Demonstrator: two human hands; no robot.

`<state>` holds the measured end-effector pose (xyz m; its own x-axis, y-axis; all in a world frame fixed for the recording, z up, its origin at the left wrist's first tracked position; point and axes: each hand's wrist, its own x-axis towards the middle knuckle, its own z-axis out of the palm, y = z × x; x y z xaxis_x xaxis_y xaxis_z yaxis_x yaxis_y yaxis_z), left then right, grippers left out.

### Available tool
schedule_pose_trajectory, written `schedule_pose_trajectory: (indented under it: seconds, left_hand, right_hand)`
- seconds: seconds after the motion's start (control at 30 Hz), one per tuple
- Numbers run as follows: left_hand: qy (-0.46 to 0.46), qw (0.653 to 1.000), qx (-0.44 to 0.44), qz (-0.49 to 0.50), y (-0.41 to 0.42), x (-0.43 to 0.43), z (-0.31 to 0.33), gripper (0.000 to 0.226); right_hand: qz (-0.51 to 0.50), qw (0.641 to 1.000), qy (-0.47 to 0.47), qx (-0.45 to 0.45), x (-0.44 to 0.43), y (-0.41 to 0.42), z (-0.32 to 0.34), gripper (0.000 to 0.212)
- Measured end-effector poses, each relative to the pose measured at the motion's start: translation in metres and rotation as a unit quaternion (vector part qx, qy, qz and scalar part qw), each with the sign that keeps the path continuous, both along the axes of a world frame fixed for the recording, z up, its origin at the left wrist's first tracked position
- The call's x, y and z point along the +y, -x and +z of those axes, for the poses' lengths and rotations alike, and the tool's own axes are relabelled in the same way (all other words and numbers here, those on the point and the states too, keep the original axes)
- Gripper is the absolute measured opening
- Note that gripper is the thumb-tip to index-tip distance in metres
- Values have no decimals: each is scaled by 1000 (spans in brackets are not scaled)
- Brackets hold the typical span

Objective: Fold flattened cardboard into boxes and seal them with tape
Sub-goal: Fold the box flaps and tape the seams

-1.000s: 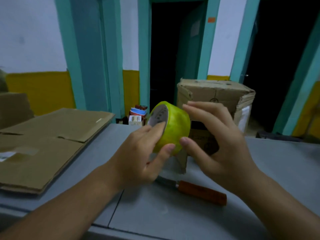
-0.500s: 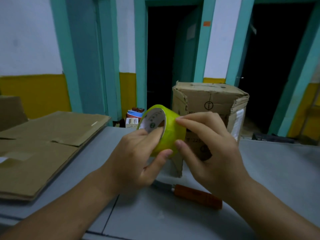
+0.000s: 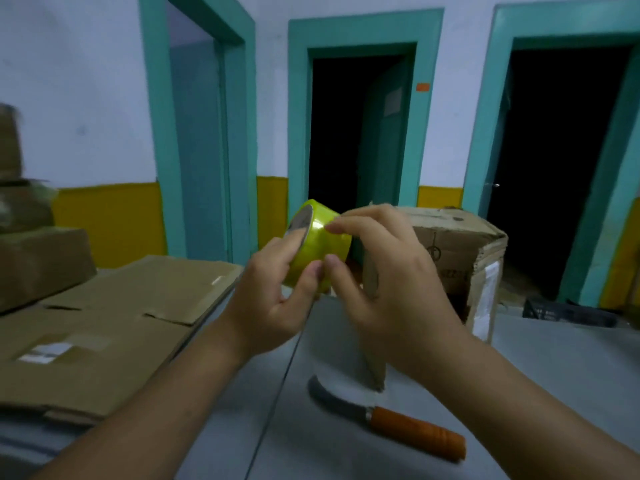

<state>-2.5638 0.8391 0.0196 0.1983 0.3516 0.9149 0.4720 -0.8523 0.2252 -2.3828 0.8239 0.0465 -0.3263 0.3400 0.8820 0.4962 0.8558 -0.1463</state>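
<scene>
1. Head view: a person holds a yellow-green tape (image 3: 317,244) in the air above a grey table (image 3: 536,375), the left hand (image 3: 273,299) curled round its near side, one finger on the core's rim
2. The right hand (image 3: 391,289) pinches the outer wrap, forefinger on top and thumb below, apparently hunting for the loose end
3. The tape looks light, rigid and glossy, so likely slick; it is best gripped by the core and sides while a nail lifts the end
4. A box (image 3: 460,251) stands just behind the hands, flat cardboard (image 3: 104,323) lies to the left, and a knife (image 3: 415,433) rests on the table below
</scene>
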Motion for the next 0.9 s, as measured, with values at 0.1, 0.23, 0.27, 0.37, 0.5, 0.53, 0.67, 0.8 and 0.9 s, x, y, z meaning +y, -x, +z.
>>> schedule_pose_trajectory:
  seconds: [0.1,0.23,0.27,0.37,0.5,0.53,0.67,0.8,0.9]
  left_hand:
    - [-17,1000,11,11,4,20,26,26]
    - [-82,995,52,17,-3,39,42,27]
    - [-95,994,55,18,-5,41,39,29]
    - [-128,989,58,39,-9,42,22,32]
    - [-152,985,70,31,-3,34,12,32]
    - [-154,985,70,32,-1,32,11,32]
    - [-154,984,79,28,0,31,6,32]
    - [-159,981,111,24,-6,29,6,31]
    - [-163,979,117,38,-8,26,6,29]
  right_hand:
    - [-41,999,-15,7,12,12,15,52]
    - [-73,995,-57,21,26,3,19,53]
    - [-73,995,-71,19,28,0,15,52]
    - [-64,993,-94,22,32,-3,-1,47]
    - [-44,991,-124,33,29,-3,-15,40]
    - [-41,990,-130,33,27,-4,-16,38]
    - [-15,991,-114,73,22,-10,-12,25]
    - [-7,989,-106,102,22,-16,-6,13]
    - [-15,988,-112,102,23,-15,-9,10]
